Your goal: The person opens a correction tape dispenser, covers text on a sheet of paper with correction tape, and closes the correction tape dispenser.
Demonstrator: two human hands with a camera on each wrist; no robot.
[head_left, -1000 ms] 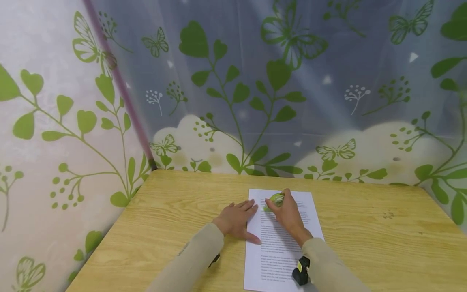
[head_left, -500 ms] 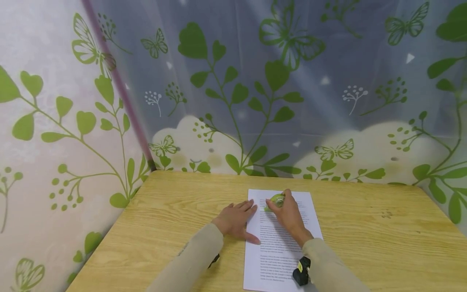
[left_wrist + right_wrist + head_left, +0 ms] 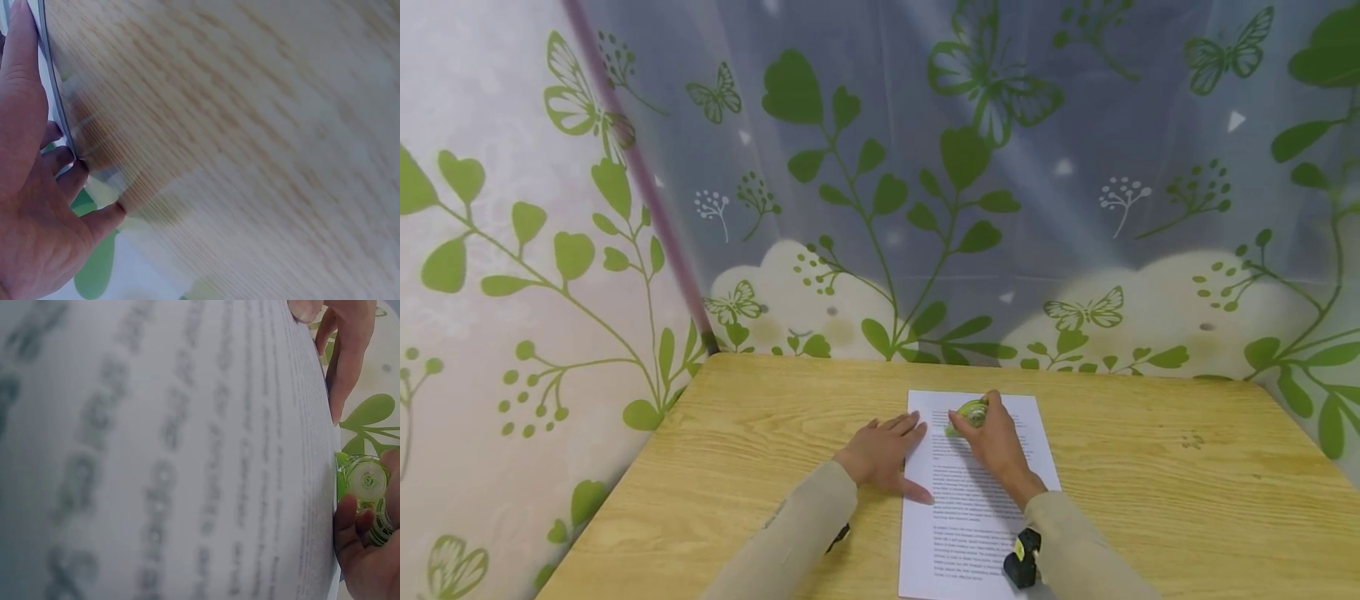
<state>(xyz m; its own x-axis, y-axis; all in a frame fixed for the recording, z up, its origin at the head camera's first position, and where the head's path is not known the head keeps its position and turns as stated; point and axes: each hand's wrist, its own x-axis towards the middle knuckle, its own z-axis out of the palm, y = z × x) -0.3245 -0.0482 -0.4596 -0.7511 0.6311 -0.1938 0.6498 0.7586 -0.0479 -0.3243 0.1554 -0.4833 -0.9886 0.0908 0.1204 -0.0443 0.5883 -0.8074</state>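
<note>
A white sheet of paper (image 3: 917,542) with printed English text lies on the wooden table. My left hand (image 3: 883,454) rests spread at its left edge, with the thumb and fingertips on the margin. In the left wrist view, the fingers of that hand (image 3: 47,212) reach along the paper's edge and onto the wood. My right hand (image 3: 1002,446) grips a green see-through correction tape (image 3: 972,412) between thumb and fingers, its tip at the upper lines of print. The right wrist view shows the round reel inside the correction tape (image 3: 367,478), partly covered by fingers.
The wooden table (image 3: 760,417) extends on both sides of the paper. Behind it and at the left hangs a cloth backdrop (image 3: 880,208) with green leaves and butterflies. Black wrist cameras, one at the right cuff (image 3: 1021,560), sit low over the table.
My right hand has slid the correction tape slightly to the right along the upper lines of print. The left hand stays in place on the paper. The head view has shifted a little.
</note>
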